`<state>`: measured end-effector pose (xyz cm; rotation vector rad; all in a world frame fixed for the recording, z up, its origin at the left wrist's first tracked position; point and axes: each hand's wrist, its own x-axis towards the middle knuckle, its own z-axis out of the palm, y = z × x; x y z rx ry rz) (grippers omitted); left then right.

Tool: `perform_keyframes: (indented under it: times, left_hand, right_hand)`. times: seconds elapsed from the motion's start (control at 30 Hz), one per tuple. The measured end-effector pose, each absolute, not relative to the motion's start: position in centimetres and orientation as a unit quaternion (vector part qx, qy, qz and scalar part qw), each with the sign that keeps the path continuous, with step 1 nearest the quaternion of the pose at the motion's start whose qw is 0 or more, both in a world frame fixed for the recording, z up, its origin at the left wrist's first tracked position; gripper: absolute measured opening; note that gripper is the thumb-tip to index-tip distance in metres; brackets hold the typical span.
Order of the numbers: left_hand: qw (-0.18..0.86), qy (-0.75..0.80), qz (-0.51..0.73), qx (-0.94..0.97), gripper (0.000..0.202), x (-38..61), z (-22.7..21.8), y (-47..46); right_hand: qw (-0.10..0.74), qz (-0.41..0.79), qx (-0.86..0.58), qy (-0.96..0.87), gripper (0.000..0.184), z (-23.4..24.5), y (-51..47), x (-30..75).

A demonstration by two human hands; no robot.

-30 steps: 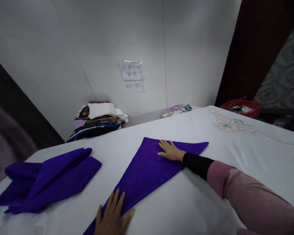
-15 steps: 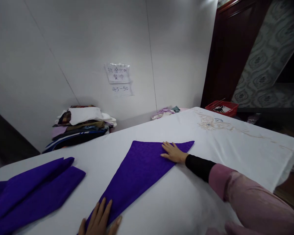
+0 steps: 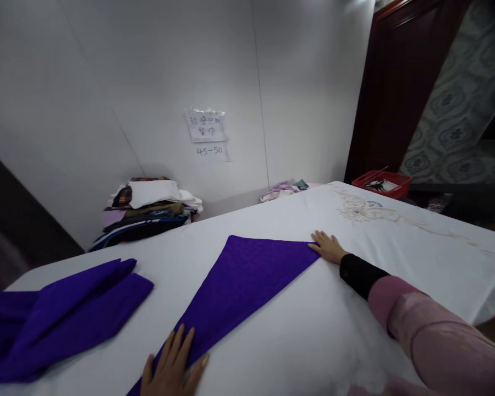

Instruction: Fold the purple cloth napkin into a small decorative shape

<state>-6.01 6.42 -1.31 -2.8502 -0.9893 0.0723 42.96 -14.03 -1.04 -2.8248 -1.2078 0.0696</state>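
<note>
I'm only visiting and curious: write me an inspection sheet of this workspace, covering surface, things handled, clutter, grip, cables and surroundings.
Surface: white tablecloth with beige floral embroidery, lightly creased.
Things handled: flat, roughly triangular purple cloth; its near end leaves the picture.
Clutter: loosely bunched purple cloth on the left; mixed-colour stack of folded fabrics beyond the far edge; red plastic basket at far right, contents unclear.
Grip: bare left hand spread on the triangular cloth's near part; bare right hand open at its right tip.
Cables: nothing seen.
Surroundings: pale grey wall with handwritten white paper sign; dark reddish-brown door.
</note>
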Motion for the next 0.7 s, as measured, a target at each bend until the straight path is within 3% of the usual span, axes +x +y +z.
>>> perform_keyframes:
  times: [0.3,0.53,0.7]
  left_hand:
    - [0.000,-0.389,0.010,-0.921,0.062,-5.1,-0.4,5.5]
    - [-0.029,-0.387,0.002,-0.922,0.063,-5.4,-0.4,5.2]
    - [-0.031,-0.384,-0.003,-0.923,0.062,-5.3,0.0,5.0]
  right_hand:
    - [0.022,-0.018,-0.917,-0.398,0.061,1.1,-12.9,41.2]
    - [0.119,0.085,-0.701,-0.698,0.072,1.7,-7.0,25.2]
    - [0.126,0.140,-0.618,-0.763,0.075,2.2,-6.2,19.6]
